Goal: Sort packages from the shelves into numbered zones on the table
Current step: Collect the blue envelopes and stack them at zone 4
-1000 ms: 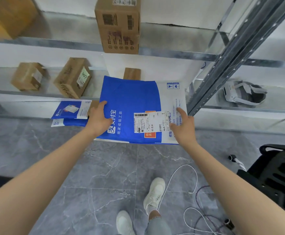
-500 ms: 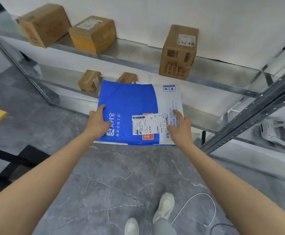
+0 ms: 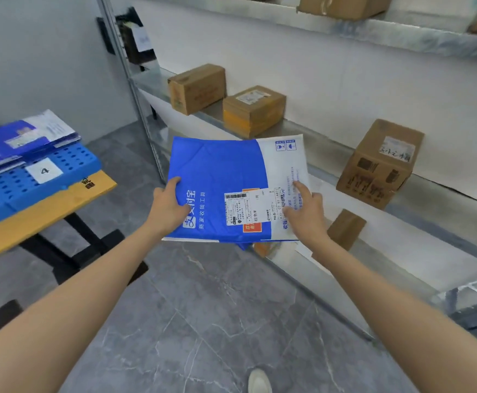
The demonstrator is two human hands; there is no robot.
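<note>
Indoors, grey marble floor, metal shelf of boxes, yellow table with blue mat marked 4, left hand and right hand pinching blue mailer

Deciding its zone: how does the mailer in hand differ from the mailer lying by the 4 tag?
The held mailer is in the air, gripped by the left hand and right hand; the table mailer lies on the blue mat, untouched. The held mailer's label reads clearly; the table mailer's is blurred. Both are blue and white.
</note>
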